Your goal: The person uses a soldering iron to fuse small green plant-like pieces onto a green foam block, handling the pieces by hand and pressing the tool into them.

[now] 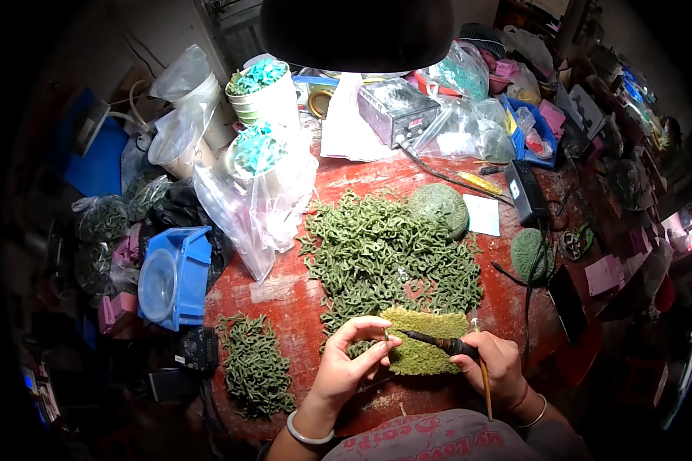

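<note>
My left hand (pixel 351 361) pinches a small piece, apparently dark green, at the near left of a yellow-green mossy pad (pixel 427 361). My right hand (pixel 494 361) grips a black-handled pen-like tool (pixel 446 344), its thin tip at the left hand's fingers, along with an upright wooden stick (pixel 484 384) like a brush. Beyond the pad spreads a big pile of wavy dark green pieces (pixel 369 246); a smaller pile (pixel 257 365) lies to the left. A round speckled green lump (pixel 438 207) sits at the big pile's back right, and a darker green one (pixel 529 253) farther right.
Blue plastic bin (pixel 184 269) at left; white buckets with turquoise pieces (pixel 257 77) and plastic bags (pixel 246 223) behind it. A grey box device (pixel 396 111), black adapter (pixel 527 196) with cables, white card (pixel 482 215) and phone-like slab (pixel 565 303) sit on the red worn table (pixel 292 292).
</note>
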Available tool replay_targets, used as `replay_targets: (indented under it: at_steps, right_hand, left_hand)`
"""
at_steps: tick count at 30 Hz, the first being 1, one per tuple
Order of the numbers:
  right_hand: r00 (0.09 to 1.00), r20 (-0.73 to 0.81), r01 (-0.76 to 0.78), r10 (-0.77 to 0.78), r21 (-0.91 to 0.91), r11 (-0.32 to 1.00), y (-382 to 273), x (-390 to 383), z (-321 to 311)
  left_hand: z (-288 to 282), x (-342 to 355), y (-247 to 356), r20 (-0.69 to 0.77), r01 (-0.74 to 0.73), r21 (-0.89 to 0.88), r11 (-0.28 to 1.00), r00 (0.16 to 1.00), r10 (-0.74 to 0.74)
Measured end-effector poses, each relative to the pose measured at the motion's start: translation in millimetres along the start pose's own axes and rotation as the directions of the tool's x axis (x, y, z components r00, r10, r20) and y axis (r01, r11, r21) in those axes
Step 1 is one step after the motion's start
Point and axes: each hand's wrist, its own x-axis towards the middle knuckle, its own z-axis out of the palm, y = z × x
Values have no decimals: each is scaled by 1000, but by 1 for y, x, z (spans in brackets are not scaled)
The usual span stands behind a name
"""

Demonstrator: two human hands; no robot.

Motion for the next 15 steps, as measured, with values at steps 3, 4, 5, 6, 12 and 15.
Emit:
replay_targets:
  at_steps: [3,4,5,6,12,15]
  right_hand:
    - [1000,0,5,-5,-12,1000,1,-1,0]
    - [1000,3,7,-7,-21,1000,1,-1,0]
    - [1000,3,7,-7,-21,1000,1,-1,1]
    - [1000,4,8,-8,-28,1000,0,0,0]
    - [1000,6,26,-26,-53,998,-1,2,0]
    - [1000,10,30,-30,-70,997,-3,3,0]
  left_hand:
    - [0,0,-1,-1,-4,0,1000,1000,4]
    - [0,0,-1,-3,-4,-2,1000,1000,4]
    - [0,0,-1,-5,-4,-4,1000,1000,4]
    - [0,0,-1,-4,-4,-4,1000,1000,4]
    - [0,0,0,2,-6,-13,1000,1000,6]
    - [-1,0,0,5,-7,-9,1000,1000,7]
